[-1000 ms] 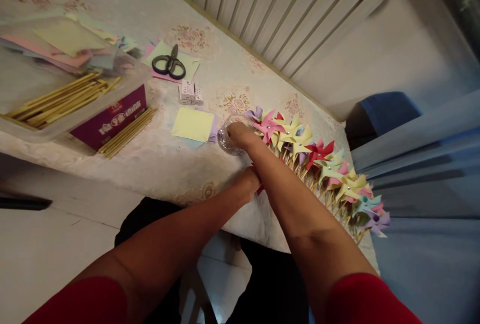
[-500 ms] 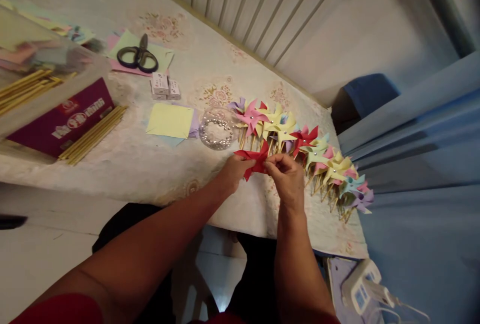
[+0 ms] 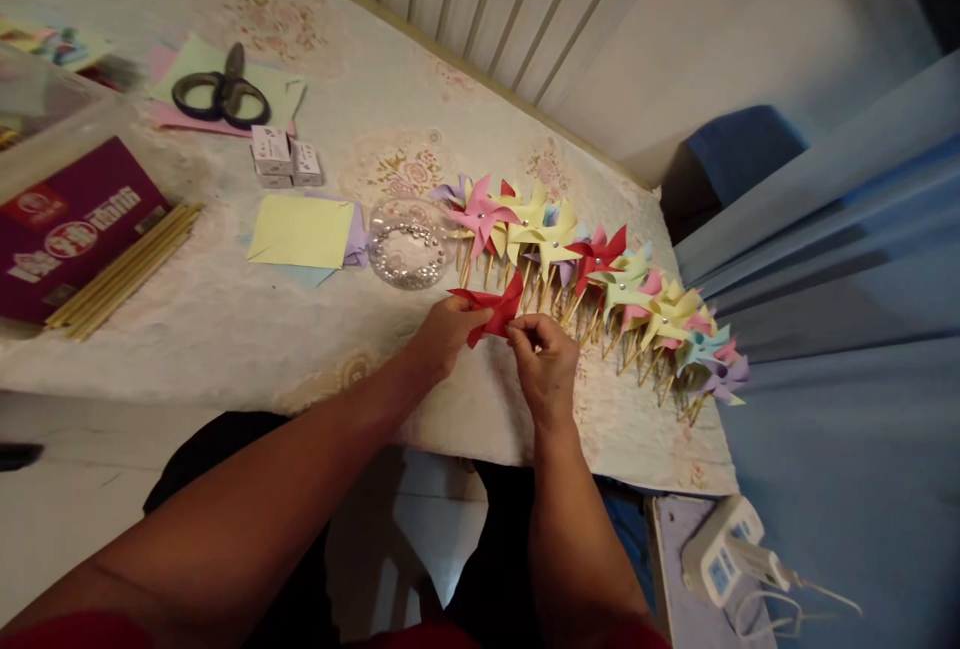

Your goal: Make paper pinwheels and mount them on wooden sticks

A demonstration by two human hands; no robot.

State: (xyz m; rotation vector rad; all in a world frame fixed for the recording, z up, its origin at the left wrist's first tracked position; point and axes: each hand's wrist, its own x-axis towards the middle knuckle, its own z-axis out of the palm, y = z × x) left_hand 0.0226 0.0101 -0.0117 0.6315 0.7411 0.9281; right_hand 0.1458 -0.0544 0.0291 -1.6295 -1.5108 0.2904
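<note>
A red paper pinwheel (image 3: 495, 311) is held above the near part of the table. My left hand (image 3: 451, 331) grips it from the left, thumb on top of the paper. My right hand (image 3: 546, 359) is closed in a pinch at its right edge; whether something small sits between those fingertips I cannot make out. Just beyond my hands is a clear round dish (image 3: 411, 247) of small shiny pins. Finished-looking pinwheels on sticks, in pink, yellow, red, green and purple, lie in a long row (image 3: 600, 264) to the right of the dish.
Yellow paper squares (image 3: 300, 232) lie left of the dish. Behind them are small white boxes (image 3: 281, 157) and black scissors (image 3: 222, 97) on paper sheets. Wooden sticks (image 3: 124, 269) lean by a purple-labelled box (image 3: 71, 224). A white power strip (image 3: 724, 551) stands at lower right.
The view has shifted, so the table's things sit farther left. Both hands still hold the red pinwheel, which looks slightly turned.
</note>
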